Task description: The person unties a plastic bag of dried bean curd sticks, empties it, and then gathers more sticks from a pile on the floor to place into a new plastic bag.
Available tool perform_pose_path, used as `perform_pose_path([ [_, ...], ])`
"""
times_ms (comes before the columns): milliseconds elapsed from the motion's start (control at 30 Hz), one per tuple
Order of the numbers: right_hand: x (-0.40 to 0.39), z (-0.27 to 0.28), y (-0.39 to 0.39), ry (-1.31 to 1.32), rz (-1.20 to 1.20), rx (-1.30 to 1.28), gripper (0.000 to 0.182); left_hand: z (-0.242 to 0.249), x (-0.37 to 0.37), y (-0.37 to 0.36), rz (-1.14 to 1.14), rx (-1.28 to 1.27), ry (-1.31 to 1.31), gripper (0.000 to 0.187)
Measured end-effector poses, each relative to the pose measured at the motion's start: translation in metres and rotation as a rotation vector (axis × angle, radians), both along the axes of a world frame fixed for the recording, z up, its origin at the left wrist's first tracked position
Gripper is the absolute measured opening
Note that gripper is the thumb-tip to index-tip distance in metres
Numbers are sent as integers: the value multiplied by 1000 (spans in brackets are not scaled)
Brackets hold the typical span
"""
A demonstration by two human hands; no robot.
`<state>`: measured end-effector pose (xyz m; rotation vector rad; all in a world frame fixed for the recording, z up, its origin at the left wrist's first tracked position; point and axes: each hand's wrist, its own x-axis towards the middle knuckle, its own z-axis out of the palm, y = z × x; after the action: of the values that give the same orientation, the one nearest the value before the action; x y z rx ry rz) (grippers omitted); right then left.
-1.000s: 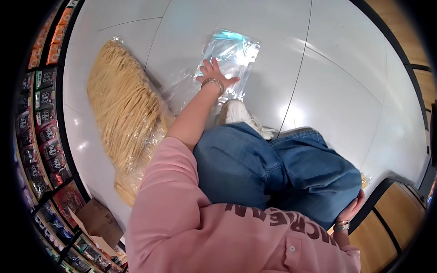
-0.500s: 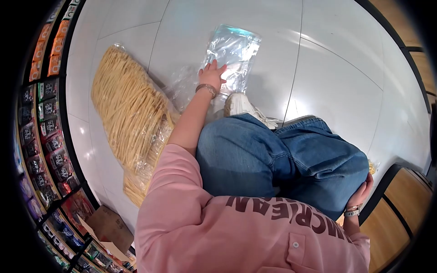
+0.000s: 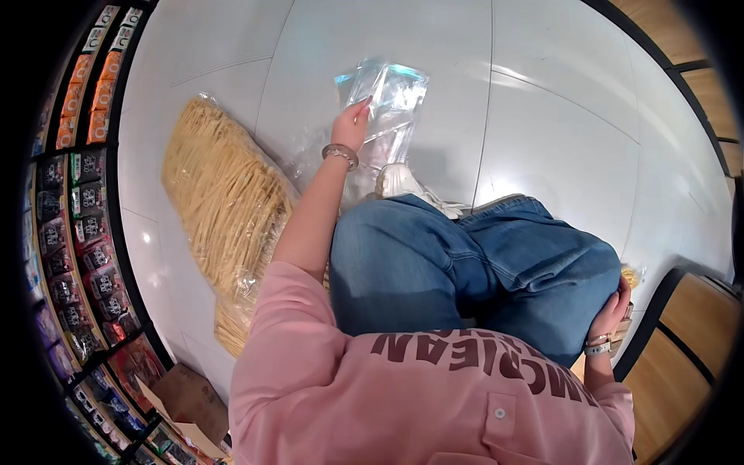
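My left hand (image 3: 353, 128), with a bracelet at the wrist, pinches a clear plastic bag (image 3: 375, 77) between thumb and fingers. It is lifted off a stack of similar flat clear bags (image 3: 404, 97) on the floor. Crumpled clear plastic (image 3: 311, 151) lies beside that forearm. To the left is a big transparent sack of long pale-yellow strips (image 3: 225, 178), perhaps dried noodles or bean curd sticks. My right hand (image 3: 612, 310), wearing a watch, rests on the side of my right knee with its fingers laid out. A small yellow packet (image 3: 629, 275) shows partly behind that knee.
Shelves of packaged snacks (image 3: 93, 232) run along the left. An open cardboard box (image 3: 186, 403) stands at lower left. On the right is a wooden, black-edged unit (image 3: 690, 341). My white shoe (image 3: 403, 182) is close to the bags on the grey tiled floor (image 3: 566, 147).
My left hand went from lying spread on the stack to pinching a bag, which has lifted and shifted left off the stack. My right hand stays on the knee. The view shifted slightly.
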<state>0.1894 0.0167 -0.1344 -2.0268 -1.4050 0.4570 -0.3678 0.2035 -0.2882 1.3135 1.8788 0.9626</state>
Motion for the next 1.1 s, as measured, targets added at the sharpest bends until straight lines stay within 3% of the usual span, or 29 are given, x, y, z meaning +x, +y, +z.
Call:
perform_pose_path([
  [200,-1,1,2,-108,19,28,33,119,44,-22,-138,361,-3,26],
  [300,-32,32,14,-275,208,140,24,176,70,-57,-194,512,277,26],
  [333,-50,44,21,-214,283,205,20,195,81,-71,-194,539,391,28],
  [400,-87,71,33,198,308,141,20,223,107,-101,-196,583,615,33],
  [433,-103,84,39,484,356,107,25,228,119,-117,-234,630,697,34],
  [533,-134,128,61,932,607,-97,50,233,156,-163,-333,730,885,36],
  [700,-144,159,53,765,908,-349,58,221,201,-233,-358,746,882,36],
  [833,-124,156,20,757,815,-301,62,209,217,-258,-383,778,886,35],
  [867,-120,145,12,543,837,-180,55,207,221,-263,-402,753,894,34],
  [967,-94,129,9,49,833,-449,51,200,225,-275,-472,726,924,34],
  [1000,-81,109,7,194,765,-391,32,200,226,-278,-503,691,870,33],
  [1100,-63,105,0,512,595,-527,16,204,222,-288,-553,607,845,33],
])
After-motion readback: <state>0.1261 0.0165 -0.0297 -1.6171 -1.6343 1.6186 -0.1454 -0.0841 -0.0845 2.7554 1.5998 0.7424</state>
